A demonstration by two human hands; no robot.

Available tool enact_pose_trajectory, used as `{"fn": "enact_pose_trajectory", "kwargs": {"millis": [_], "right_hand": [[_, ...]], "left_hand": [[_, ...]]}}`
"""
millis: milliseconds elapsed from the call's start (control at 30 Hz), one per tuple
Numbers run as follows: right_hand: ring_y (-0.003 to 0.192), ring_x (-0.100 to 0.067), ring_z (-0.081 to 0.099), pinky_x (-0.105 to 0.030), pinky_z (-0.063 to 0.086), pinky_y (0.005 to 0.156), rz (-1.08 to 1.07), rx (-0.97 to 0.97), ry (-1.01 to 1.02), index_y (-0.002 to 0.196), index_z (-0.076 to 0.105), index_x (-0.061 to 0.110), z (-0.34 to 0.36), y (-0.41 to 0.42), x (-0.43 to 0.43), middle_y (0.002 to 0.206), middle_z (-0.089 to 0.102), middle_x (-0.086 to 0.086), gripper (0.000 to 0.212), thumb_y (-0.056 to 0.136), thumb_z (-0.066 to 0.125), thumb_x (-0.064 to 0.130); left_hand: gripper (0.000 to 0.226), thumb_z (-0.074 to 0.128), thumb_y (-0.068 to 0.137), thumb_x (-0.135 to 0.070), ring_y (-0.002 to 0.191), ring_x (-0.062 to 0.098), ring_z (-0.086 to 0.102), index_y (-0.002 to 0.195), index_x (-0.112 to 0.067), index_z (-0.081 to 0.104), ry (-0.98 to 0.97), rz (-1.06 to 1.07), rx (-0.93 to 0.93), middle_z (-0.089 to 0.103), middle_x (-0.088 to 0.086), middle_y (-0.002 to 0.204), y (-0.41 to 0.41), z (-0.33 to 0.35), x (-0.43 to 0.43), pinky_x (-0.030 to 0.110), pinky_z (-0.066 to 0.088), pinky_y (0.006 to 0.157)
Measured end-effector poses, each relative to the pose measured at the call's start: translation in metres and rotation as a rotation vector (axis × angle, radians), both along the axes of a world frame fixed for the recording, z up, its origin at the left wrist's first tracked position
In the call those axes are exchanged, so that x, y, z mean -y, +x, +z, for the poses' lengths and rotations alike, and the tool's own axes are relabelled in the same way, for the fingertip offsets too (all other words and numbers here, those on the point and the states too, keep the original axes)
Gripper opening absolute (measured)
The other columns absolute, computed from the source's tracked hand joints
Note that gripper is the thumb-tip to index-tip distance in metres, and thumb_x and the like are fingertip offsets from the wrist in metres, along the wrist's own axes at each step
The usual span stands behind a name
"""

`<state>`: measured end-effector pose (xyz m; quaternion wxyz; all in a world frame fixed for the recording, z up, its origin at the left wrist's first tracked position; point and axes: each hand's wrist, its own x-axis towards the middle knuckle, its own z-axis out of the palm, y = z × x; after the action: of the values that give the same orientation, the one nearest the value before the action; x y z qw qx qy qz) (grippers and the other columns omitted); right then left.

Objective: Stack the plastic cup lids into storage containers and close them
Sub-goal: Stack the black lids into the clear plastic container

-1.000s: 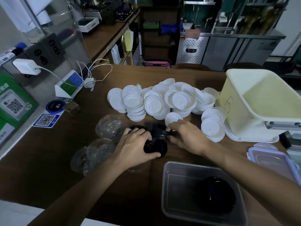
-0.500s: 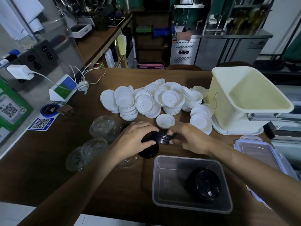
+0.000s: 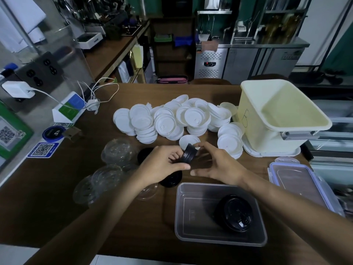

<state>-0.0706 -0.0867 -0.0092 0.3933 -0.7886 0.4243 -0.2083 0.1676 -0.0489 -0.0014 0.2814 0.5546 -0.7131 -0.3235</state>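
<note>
My left hand (image 3: 162,165) grips a short stack of black cup lids (image 3: 188,155), tilted on edge just above the wooden table. The fingertips of my right hand (image 3: 217,163) touch the stack's far side, its thumb spread away from it. More black lids (image 3: 172,181) lie flat under my left hand. In front of me stands a clear rectangular storage container (image 3: 193,211) with a black lid stack (image 3: 236,213) inside. A heap of white lids (image 3: 172,121) covers the table's middle. Clear dome lids (image 3: 107,178) lie at the left.
A cream bin (image 3: 277,119) stands on its lid at the right. A clear container lid with a blue rim (image 3: 298,180) lies right of the container. Chargers, cables and QR-code signs (image 3: 43,149) sit along the left edge.
The stack of black lids rose from the table and tilted on edge in my left hand. My right hand loosened, its thumb now spread away from the stack.
</note>
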Motion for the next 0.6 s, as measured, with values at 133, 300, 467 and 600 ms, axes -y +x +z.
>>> {"fn": "enact_pose_trajectory", "kwargs": {"millis": [133,300,467,600], "right_hand": [[0.110,-0.008,0.069,-0.035,0.055,0.102,-0.054,0.129,0.038,0.131,0.055,0.032,0.006,-0.001,-0.005,0.118,0.071,0.010,0.075,0.069,0.097,0.034],[0.107,-0.010,0.072,-0.039,0.057,0.099,-0.127,0.195,0.036,0.127,0.059,0.029,0.011,-0.011,-0.016,0.116,0.074,0.007,0.070,0.068,0.095,0.041],[0.093,-0.002,0.072,-0.020,0.054,0.081,-0.146,0.131,0.034,0.126,0.059,0.027,0.018,-0.033,-0.024,0.105,0.074,0.010,0.065,0.071,0.093,0.025],[0.097,-0.001,0.068,-0.018,0.051,0.081,-0.132,0.057,0.008,0.126,0.059,0.033,0.026,-0.055,-0.032,0.109,0.070,0.014,0.067,0.069,0.092,0.028]], "left_hand": [[0.027,0.092,0.080,-0.031,0.077,0.009,0.066,0.083,-0.015,0.070,0.107,-0.017,-0.171,0.073,0.004,0.083,-0.013,0.007,0.001,0.041,0.058,0.085],[0.032,0.094,0.077,-0.029,0.082,0.027,0.074,0.089,-0.008,0.072,0.122,0.005,-0.256,0.078,0.012,0.086,-0.030,0.014,-0.001,0.043,0.059,0.087],[0.028,0.095,0.071,-0.028,0.074,0.011,0.066,0.081,-0.015,0.071,0.134,0.008,-0.273,0.076,0.012,0.083,-0.045,0.023,-0.010,0.026,0.054,0.073],[0.020,0.092,0.080,-0.020,0.074,0.016,0.073,0.085,-0.017,0.073,0.118,0.013,-0.253,0.075,0.012,0.084,-0.052,0.028,-0.023,0.030,0.062,0.074]]}}
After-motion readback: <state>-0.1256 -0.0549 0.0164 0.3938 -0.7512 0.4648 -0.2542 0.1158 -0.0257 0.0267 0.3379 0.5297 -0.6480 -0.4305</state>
